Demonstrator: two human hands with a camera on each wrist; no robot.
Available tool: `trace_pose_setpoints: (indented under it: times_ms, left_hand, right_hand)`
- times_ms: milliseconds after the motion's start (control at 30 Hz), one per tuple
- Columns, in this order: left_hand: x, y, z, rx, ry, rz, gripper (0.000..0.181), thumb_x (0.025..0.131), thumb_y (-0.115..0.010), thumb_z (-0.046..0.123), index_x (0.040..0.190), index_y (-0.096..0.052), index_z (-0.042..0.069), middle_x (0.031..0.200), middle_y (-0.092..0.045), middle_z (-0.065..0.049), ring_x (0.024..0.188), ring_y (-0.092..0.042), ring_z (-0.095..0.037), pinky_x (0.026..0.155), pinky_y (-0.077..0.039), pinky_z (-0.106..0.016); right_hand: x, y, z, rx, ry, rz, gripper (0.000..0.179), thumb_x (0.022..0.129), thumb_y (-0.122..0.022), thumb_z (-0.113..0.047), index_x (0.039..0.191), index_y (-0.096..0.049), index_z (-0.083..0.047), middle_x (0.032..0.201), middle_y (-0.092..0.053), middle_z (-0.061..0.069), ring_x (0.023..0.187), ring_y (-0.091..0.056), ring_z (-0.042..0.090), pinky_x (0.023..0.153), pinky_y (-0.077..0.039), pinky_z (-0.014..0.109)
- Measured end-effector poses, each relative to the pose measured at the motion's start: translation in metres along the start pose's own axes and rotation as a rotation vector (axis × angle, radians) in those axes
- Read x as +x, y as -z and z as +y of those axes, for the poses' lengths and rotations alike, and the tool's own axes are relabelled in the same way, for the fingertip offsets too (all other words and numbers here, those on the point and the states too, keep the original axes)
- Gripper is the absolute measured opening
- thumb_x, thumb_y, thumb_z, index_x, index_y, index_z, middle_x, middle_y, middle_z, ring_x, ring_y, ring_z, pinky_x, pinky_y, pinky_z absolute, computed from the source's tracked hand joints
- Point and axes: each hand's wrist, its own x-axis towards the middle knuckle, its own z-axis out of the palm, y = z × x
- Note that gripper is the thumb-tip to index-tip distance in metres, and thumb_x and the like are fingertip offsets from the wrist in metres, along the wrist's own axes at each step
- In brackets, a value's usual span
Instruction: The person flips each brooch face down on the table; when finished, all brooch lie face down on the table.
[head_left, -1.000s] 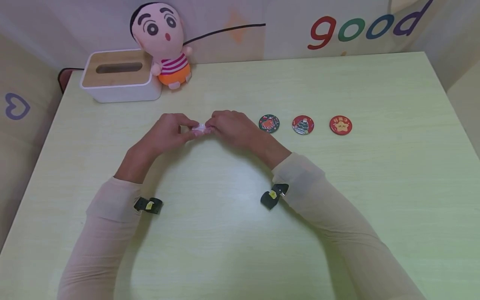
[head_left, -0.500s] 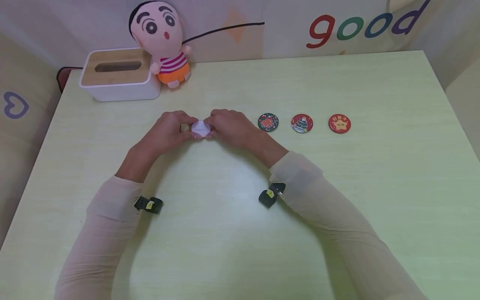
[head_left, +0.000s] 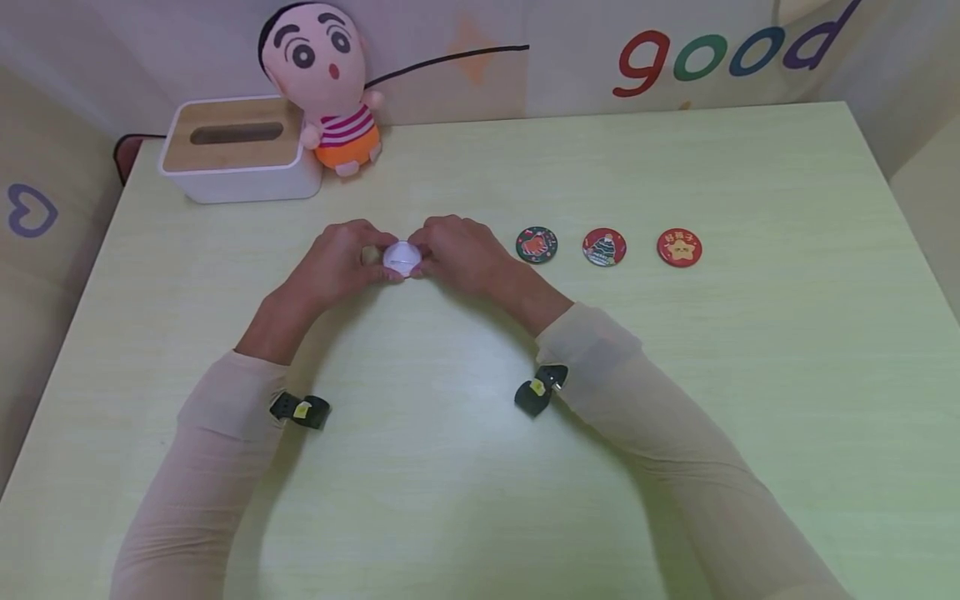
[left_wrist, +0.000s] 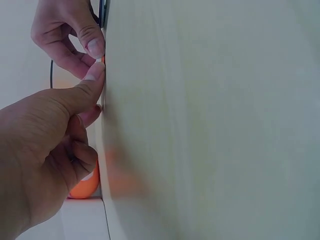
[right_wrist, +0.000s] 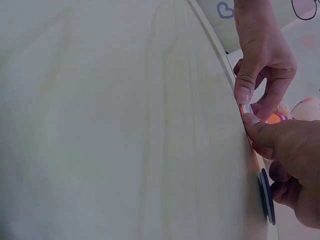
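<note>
A small round badge [head_left: 402, 258] shows its white back, with a thin line across it, left of the table's middle in the head view. My left hand [head_left: 337, 265] pinches its left edge between thumb and fingers. Its opposite edge is held the same way by my right hand [head_left: 467, 257]. In the right wrist view, a reddish rim and a white strip of the badge [right_wrist: 246, 108] show between the two thumbs; its front is hidden. To the right lie a dark green badge [head_left: 536, 245], a red badge with a tree [head_left: 604, 247] and a red badge with a star [head_left: 679, 247], in a row.
A white tissue box [head_left: 247, 185] with a wooden lid stands at the table's back left. Against it leans a plush doll [head_left: 347, 137] in a striped top. A printed curtain [head_left: 570, 58] hangs behind the pale green table [head_left: 420, 467].
The badge has turned from a narrow, mostly covered sliver to its round white back facing up. Both hands keep their hold and have barely shifted. The row of badges stays put.
</note>
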Motion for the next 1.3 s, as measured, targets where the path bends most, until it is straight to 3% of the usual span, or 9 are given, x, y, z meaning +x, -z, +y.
trace_pose_setpoints:
  times_ms: [300, 767, 1300]
  left_hand:
    - [0.001, -0.003, -0.005, -0.033, 0.045, 0.009, 0.045, 0.085, -0.082, 0.015, 0.128, -0.07, 0.005, 0.12, -0.067, -0.017, 0.099, -0.053, -0.029, 0.082, -0.043, -0.035]
    - [0.002, -0.005, -0.011, -0.112, 0.102, 0.004, 0.048, 0.086, -0.082, 0.017, 0.13, -0.069, 0.007, 0.125, -0.065, -0.014, 0.11, -0.052, -0.028, 0.092, -0.044, -0.039]
    - [0.001, -0.003, -0.01, -0.108, 0.094, -0.02, 0.047, 0.087, -0.082, 0.017, 0.131, -0.069, 0.008, 0.125, -0.065, -0.015, 0.112, -0.053, -0.029, 0.096, -0.045, -0.043]
  right_hand:
    - [0.002, 0.0, 0.0, 0.055, -0.026, 0.0, 0.037, 0.093, -0.075, -0.027, 0.127, -0.072, -0.013, 0.121, -0.074, 0.003, 0.106, -0.062, 0.017, 0.093, -0.053, 0.035]
    - [0.003, 0.001, 0.001, 0.055, -0.031, -0.005, 0.038, 0.092, -0.076, -0.029, 0.127, -0.072, -0.014, 0.124, -0.075, 0.003, 0.109, -0.065, 0.017, 0.094, -0.054, 0.037]
    - [0.004, -0.001, 0.001, 0.019, -0.039, -0.025, 0.038, 0.093, -0.075, -0.031, 0.127, -0.072, -0.015, 0.121, -0.075, 0.002, 0.104, -0.063, 0.016, 0.088, -0.052, 0.033]
